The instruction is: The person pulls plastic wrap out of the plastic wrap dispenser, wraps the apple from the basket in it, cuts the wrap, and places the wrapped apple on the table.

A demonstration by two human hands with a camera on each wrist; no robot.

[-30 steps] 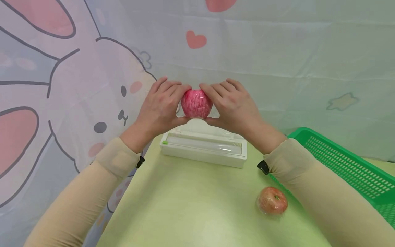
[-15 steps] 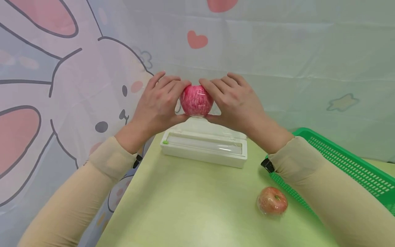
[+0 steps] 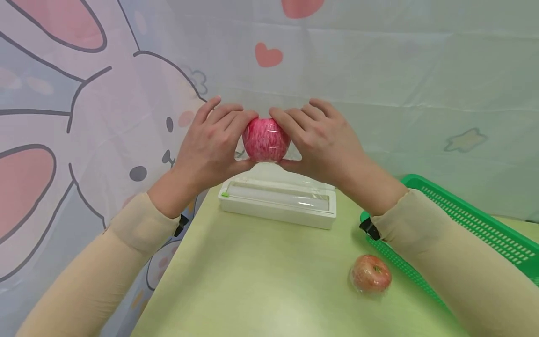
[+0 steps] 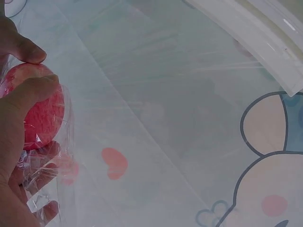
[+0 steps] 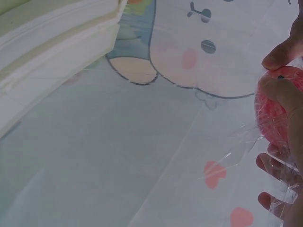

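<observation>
A pink-red apple (image 3: 267,140) is held up in the air between both hands, with clear plastic film (image 5: 241,146) stretched over it and hanging loose around its far side. My left hand (image 3: 212,142) grips its left side, thumb below and index finger on top; the other fingers spread outward. From the right, my right hand (image 3: 324,140) grips it the same way. In the left wrist view the apple (image 4: 45,111) shows between the thumbs and fingers, with film crumpled by the fingertips. Below and behind stands a white cling film box (image 3: 278,206) with a green slider.
A second apple (image 3: 371,274), wrapped in film, lies on the light green table (image 3: 252,276) at the right. Beyond it, partly behind the right forearm, is a green perforated basket (image 3: 471,220). A printed cloth (image 3: 400,84) with a rabbit and hearts hangs behind.
Both hands rise slightly with the apple, then shift a little left. The elbows and wrists spread slightly apart. The grip stays the same; the box and second apple stay put.
</observation>
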